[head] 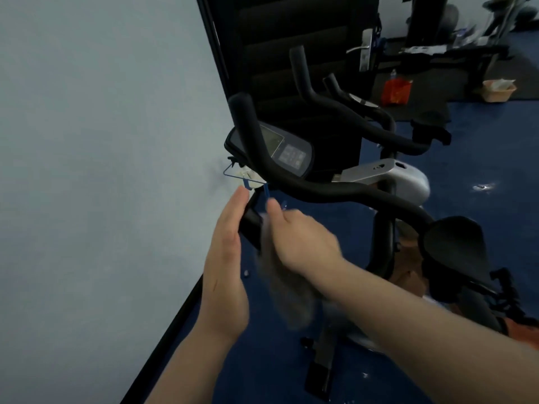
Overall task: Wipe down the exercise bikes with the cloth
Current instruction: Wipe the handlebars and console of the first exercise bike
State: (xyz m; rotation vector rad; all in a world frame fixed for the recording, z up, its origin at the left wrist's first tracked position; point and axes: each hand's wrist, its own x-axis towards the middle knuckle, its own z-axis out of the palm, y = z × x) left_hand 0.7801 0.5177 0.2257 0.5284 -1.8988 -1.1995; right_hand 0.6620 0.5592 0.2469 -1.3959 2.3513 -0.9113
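Head view. The right hand [300, 243] grips a grey cloth [284, 287], its fingers curled round the bunched fabric and pressing it against the near left end of the handlebar [320, 193] of the nearest exercise bike [382, 258]; the cloth hangs blurred below the hand. The left hand [226, 258] stands edge-on just left of that bar end, fingers straight and pressed together, holding nothing; whether it touches the bar cannot be told. The console [287, 153] sits beyond the bar, the saddle [455, 246] to the near right. A second bike [364, 118] stands farther off, against a dark door [291, 39].

Progress, as a judgement: wiping appears to be under way on the first bike's handlebar. No surface shows visibly as cleaned, so the console, saddle, frame and second bike probably remain.
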